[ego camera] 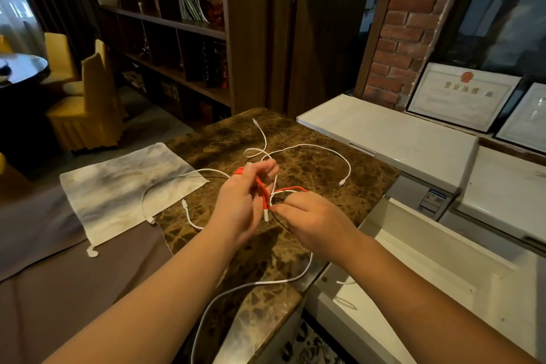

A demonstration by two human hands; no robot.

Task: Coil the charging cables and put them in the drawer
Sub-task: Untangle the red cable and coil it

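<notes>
Left hand [245, 201]: grips red cable [263, 190] loops
Right hand [313, 216]: pinches its tail beside the loops
Advice: wind evenly, tuck plug
Drawer [443, 269]: right of hands, open

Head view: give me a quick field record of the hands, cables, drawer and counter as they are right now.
left hand: holds red cable looped over its fingers
right hand: pinches the cable by the left hand
white cables: three loose, uncoiled; one at counter back, one on cloth, one off the front edge
drawer: open, right of counter, a white cable inside
counter: brown marble
cloth: lies flat, left
</notes>
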